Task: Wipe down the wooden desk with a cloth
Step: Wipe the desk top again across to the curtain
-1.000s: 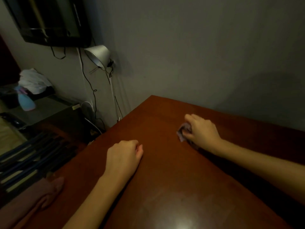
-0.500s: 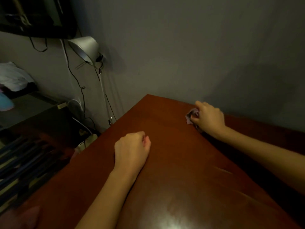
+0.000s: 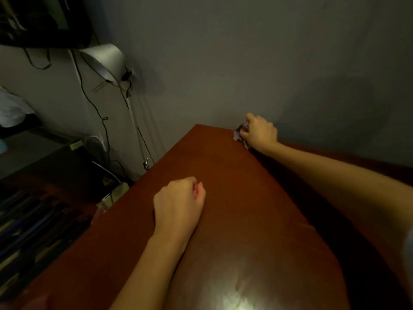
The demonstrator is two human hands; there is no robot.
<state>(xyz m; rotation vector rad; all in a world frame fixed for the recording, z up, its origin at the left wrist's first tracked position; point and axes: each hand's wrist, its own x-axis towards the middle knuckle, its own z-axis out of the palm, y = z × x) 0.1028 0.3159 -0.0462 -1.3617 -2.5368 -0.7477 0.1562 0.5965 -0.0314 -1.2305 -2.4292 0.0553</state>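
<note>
The right hand (image 3: 260,132) grips the cloth (image 3: 239,133) at the tabletop's (image 3: 245,220) one-o'clock edge. The left hand (image 3: 178,202) lies clenched, empty. Pushed further, the cloth may drop behind.

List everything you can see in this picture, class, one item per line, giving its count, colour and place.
desk: one, reddish-brown wood, fills the middle and foreground
cloth: one, pale purplish, crumpled at the desk's far edge by the wall
lamp: one, white shade, against the wall left of the desk
cable: at least one, black, hanging down the wall beside the lamp
power strip: one, whitish, low beside the desk's left edge
bundle: one, white, far left
wall: one, grey, behind the desk
left hand: one, fingers curled, holding nothing, resting on the desk's middle
right hand: one, gripping the cloth at the far edge
</note>
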